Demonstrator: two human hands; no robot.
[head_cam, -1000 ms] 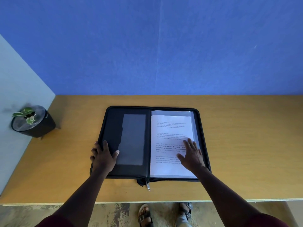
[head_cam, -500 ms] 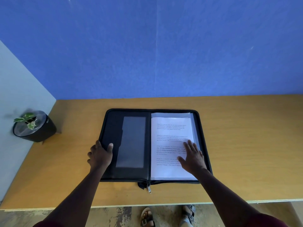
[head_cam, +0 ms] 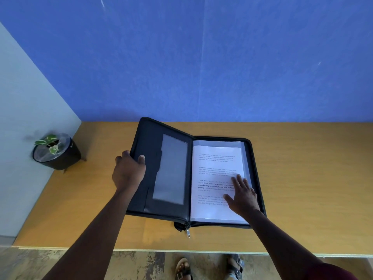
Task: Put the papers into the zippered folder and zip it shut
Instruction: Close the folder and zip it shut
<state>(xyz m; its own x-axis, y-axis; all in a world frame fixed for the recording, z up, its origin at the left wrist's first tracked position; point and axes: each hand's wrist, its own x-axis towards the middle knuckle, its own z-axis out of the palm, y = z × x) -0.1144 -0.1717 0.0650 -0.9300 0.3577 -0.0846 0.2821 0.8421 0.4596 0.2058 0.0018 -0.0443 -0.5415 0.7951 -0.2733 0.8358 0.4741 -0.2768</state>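
Lying already inside the black zippered folder [head_cam: 173,172]: white printed papers [head_cam: 216,168], flattened by right hand [head_cam: 243,197] (fingers straight); left hand [head_cam: 129,170] gripping raised cover; closing, zipping remain.

A wooden counter [head_cam: 302,178] with a warm yellow-brown top spans the scene, its pale near edge running left to right. Behind it rises a blue wall [head_cam: 201,57], faintly textured, with a thin vertical seam near the middle. On the left a pale grey-green partition [head_cam: 24,118] meets the counter's left end. A small potted plant [head_cam: 55,151] with green-and-white leaves in a dark pot stands at the far left corner. Below the near edge shows a mottled, worn floor [head_cam: 60,263]. Light is soft and even.
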